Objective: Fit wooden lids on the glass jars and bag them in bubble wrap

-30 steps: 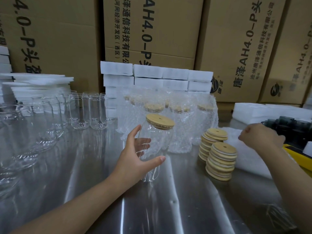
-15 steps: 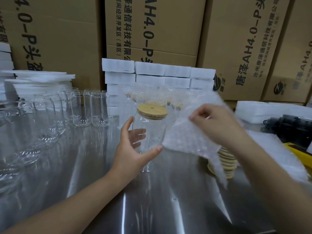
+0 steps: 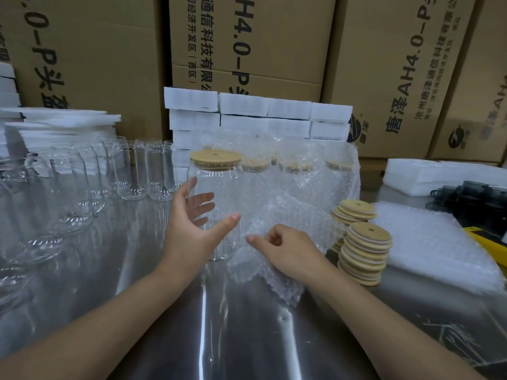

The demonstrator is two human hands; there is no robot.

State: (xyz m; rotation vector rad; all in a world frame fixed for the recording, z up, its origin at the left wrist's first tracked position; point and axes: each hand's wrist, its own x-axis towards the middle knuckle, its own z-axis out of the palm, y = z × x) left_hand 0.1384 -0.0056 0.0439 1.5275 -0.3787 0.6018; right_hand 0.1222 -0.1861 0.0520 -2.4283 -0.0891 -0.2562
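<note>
From my remote view, the left hand (image 3: 192,237) grasps the glass jar (image 3: 216,187) around its lower half. The thumb lies on the near side and the other fingers are behind the glass, where I see them through it. The jar stands upright, and the wooden lid (image 3: 215,159) sits on its mouth, above the grip. I cannot tell if the bottom of the jar touches the metal table (image 3: 247,338).

The right hand (image 3: 285,250) has its fingers curled into the bubble wrap bag (image 3: 274,212) and holds it, with the index finger pointing toward the jar. The bag is just beside the jar on its right and seems to touch its lower side.

Near the right hand are two stacks of lids (image 3: 366,250). Behind are wrapped jars (image 3: 296,165), and on the left are empty jars (image 3: 131,171).
</note>
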